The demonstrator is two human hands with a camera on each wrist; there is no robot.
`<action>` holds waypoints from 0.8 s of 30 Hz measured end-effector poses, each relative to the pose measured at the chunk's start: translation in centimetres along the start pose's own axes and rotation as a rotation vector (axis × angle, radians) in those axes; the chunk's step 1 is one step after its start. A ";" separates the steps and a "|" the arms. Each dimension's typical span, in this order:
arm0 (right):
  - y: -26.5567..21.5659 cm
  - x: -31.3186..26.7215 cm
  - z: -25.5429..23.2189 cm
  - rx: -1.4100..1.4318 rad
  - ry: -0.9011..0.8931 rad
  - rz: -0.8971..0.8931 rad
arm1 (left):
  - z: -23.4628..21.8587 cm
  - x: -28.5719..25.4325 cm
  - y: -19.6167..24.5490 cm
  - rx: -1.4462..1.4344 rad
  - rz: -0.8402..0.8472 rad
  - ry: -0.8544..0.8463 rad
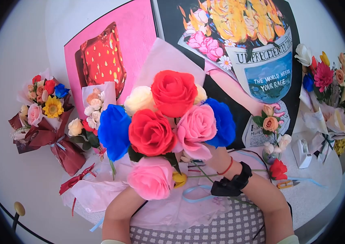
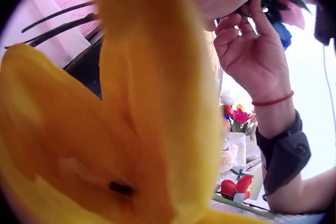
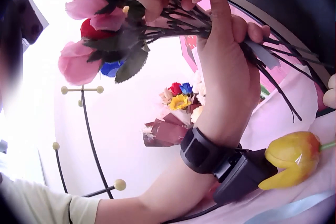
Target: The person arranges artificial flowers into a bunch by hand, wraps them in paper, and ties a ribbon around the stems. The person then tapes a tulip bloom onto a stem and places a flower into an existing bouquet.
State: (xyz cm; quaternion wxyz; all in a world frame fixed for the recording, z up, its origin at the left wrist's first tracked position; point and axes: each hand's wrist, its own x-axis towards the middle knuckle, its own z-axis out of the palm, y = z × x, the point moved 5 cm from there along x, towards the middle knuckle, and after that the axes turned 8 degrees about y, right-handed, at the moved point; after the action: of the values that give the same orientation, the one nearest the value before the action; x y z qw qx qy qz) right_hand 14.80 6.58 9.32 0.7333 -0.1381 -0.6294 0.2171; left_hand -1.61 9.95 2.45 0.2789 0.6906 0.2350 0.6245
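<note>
— What's in the head view?
— A bouquet (image 1: 153, 132) of red, pink, cream and blue flowers (image 1: 174, 92), held up before two posters (image 1: 136, 36).
— And the left wrist view?
— The right hand (image 2: 254, 58), curled just beneath the bouquet; a yellow tulip (image 2: 152, 129) fills the foreground.
— Right wrist?
— The left hand (image 3: 226, 45) grips the stems (image 3: 176, 23), and the right hand pinches them closer to the flowers.

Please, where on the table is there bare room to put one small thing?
The tabletop looks bare between the right forearm, the light blue ribbon and the table's right edge; a smaller patch lies between that ribbon, the white tape dispenser and the edge. It is crowded below the held bouquet: pink wrapping paper, a yellow tulip and looped ribbon.
</note>
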 end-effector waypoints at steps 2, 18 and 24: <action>0.9 -0.5 0.1 -0.096 -0.052 0.090 | -0.2 -0.1 0.2 -0.007 -0.003 -0.003; 5.3 -6.9 -2.9 -0.391 -0.264 0.037 | -1.2 -0.2 1.7 -0.090 0.003 -0.023; 4.7 -4.8 0.6 -0.323 -0.085 -0.014 | 1.3 1.4 1.7 -0.125 -0.005 -0.029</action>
State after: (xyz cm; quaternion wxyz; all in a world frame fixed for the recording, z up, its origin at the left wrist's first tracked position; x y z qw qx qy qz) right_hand 12.96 8.29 3.04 0.6757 -0.2406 -0.6875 0.1135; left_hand -0.20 9.51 4.61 0.3263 0.6804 0.1932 0.6271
